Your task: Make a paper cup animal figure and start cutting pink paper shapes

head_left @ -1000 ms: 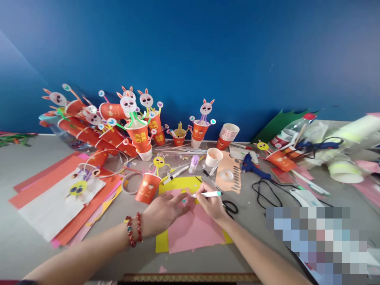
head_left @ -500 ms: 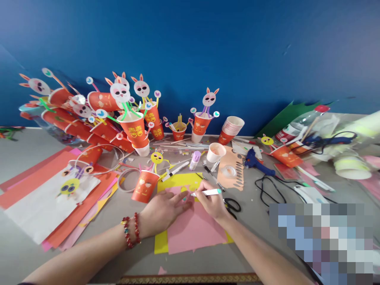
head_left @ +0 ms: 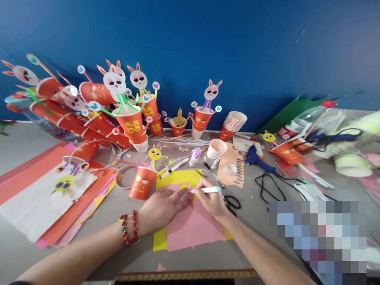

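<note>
My right hand (head_left: 210, 200) grips a white marker pen (head_left: 209, 190) with a mint-green end, its tip close to a small piece with green marks by my left fingertips. Fingers stretched out, my left hand (head_left: 164, 208) lies over the pink paper (head_left: 196, 227) and steadies that spot. Under the pink sheet is a yellow sheet (head_left: 160, 241). Just left of the papers stands a red paper cup (head_left: 142, 184) with a yellow rabbit face (head_left: 154, 153) above it. Black-handled scissors (head_left: 233, 202) lie beside my right wrist, partly hidden.
Several red rabbit cups (head_left: 129, 122) crowd the back left. Coloured paper sheets (head_left: 38, 206) lie at the left. Behind the papers are a glue stick (head_left: 195, 156), a white cup (head_left: 216, 149) and stacked cups (head_left: 234, 124). A blue glue gun (head_left: 258, 158) with a black cord lies right.
The view has shifted slightly, so the left-hand cups sit further left. Both hands keep nearly the same place on the paper, and the marker stays in my right hand.
</note>
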Motion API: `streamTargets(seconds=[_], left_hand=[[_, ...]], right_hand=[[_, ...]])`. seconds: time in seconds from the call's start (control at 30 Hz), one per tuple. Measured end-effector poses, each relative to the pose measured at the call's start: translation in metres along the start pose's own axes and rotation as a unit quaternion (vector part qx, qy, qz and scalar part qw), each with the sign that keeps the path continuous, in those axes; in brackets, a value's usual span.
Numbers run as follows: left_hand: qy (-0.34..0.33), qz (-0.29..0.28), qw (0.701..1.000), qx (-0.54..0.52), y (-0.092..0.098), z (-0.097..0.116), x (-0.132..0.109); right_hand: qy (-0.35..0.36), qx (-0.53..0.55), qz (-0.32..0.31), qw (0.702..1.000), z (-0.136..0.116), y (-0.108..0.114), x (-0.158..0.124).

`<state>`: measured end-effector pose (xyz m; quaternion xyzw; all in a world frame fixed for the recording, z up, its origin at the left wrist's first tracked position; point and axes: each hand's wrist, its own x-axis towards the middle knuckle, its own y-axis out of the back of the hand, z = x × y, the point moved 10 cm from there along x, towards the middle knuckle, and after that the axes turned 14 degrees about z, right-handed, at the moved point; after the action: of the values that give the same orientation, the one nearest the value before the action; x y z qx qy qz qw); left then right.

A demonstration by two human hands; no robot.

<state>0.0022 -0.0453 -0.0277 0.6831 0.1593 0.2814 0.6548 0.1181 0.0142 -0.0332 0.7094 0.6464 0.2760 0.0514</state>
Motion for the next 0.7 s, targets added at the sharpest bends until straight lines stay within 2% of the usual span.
streamTargets(seconds=[0.7], left_hand=[[0.0,0.011,1.0,0.003,-0.0029,-0.0004,-0.0013]], right_hand=[[0.0,-0.024,-0.008,1.0,0.0001,-0.0012,0.0002]])
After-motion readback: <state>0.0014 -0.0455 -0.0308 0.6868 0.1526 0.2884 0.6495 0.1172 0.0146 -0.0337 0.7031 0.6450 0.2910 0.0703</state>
